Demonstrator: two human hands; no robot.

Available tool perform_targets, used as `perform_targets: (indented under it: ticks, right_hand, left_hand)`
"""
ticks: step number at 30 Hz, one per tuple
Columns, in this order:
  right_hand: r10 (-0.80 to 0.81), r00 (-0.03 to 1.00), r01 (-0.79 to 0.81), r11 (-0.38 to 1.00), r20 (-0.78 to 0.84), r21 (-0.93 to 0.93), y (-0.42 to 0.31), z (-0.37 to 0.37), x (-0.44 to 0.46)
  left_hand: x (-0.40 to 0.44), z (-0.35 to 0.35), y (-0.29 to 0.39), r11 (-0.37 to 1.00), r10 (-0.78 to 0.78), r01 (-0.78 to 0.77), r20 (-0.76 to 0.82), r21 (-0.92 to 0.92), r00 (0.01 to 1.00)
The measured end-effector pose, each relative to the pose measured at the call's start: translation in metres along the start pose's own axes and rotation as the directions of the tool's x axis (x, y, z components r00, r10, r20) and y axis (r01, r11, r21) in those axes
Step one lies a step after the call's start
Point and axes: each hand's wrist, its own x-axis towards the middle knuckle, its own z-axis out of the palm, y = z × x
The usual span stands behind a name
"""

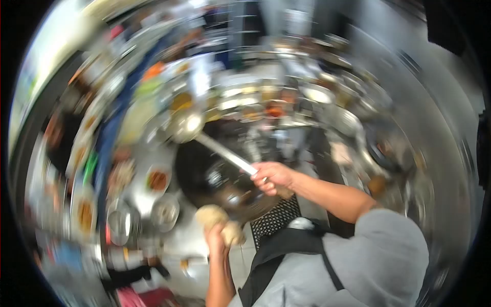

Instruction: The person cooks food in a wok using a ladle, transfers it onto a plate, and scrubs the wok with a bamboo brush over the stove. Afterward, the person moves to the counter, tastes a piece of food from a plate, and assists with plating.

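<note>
The steel counter spreads along the left, and the wok sits beside it, ahead of both hands and dark inside. Across the wok slants the ladle, its long axis running forward and leftward from the right hand, so that its cup lies out by the far-left rim; blur hides whether metal touches metal there. That hand is clenched around the grip end, over the wok's right side. The cloth, wadded, is at the near rim, grasped by the left hand, which lies lower and nearer the body; whether it also pinches the rim through the fabric, I cannot tell. Smaller still, a bowl and a dish of reddish food stand left of the wok.
</note>
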Motion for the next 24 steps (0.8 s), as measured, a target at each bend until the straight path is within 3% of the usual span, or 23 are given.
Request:
perform_targets:
  ticks: [2,5,7,9,10,12,13,14,16,17,21,24]
  right_hand:
    - [-0.101,0.994,0.107,0.985,-0.047,0.138,0.013,-0.024,-0.077]
    - [-0.361,0.914,0.397,0.89,-0.183,0.225,0.043,-0.049,-0.185]
    - [-0.505,0.765,0.61,0.768,-0.401,0.197,0.057,-0.038,-0.241]
    - [-0.554,0.514,0.744,0.667,-0.655,0.019,0.064,-0.067,-0.303]
    - [-0.498,0.313,0.713,0.686,-0.808,-0.146,0.061,-0.084,-0.335]
    - [-0.403,-0.13,0.376,0.825,-0.906,-0.421,0.049,-0.118,-0.399]
    - [-0.391,-0.301,0.157,0.879,-0.87,-0.45,0.046,-0.145,-0.439]
    - [-0.316,-0.439,-0.025,0.94,-0.841,-0.34,0.037,-0.165,-0.475]
    - [-0.314,-0.568,-0.248,0.947,-0.761,-0.205,0.046,-0.249,-0.557]
    - [-0.435,-0.62,-0.533,0.844,-0.653,-0.057,0.057,-0.299,-0.594]
    - [-0.245,-0.673,-0.533,0.814,-0.697,0.229,0.069,-0.421,-0.671]
    - [-0.058,-0.542,-0.433,0.874,-0.838,0.22,0.063,-0.481,-0.7]
  left_hand:
    - [-0.007,0.018,0.011,0.991,0.008,-0.013,0.032,0.132,0.999]
    - [0.002,0.075,0.019,0.959,-0.098,0.055,0.143,0.279,0.985]
    - [0.025,0.094,0.016,0.952,-0.169,0.085,0.276,0.295,0.946]
    - [0.03,0.166,-0.002,0.929,-0.259,0.139,0.337,0.343,0.905]
    - [0.03,0.205,-0.012,0.917,-0.303,0.166,0.363,0.362,0.881]
    - [0.053,0.272,-0.05,0.898,-0.401,0.228,0.483,0.377,0.779]
    - [0.066,0.309,-0.077,0.867,-0.479,0.289,0.519,0.406,0.708]
    - [0.079,0.346,-0.104,0.83,-0.551,0.346,0.551,0.437,0.627]
    - [0.085,0.43,-0.158,0.792,-0.609,0.36,0.591,0.493,0.529]
    - [0.086,0.469,-0.188,0.8,-0.599,0.339,0.633,0.495,0.491]
    - [0.074,0.601,-0.303,0.774,-0.631,0.348,0.69,0.529,0.356]
    - [0.049,0.658,-0.348,0.678,-0.731,0.43,0.61,0.596,0.307]
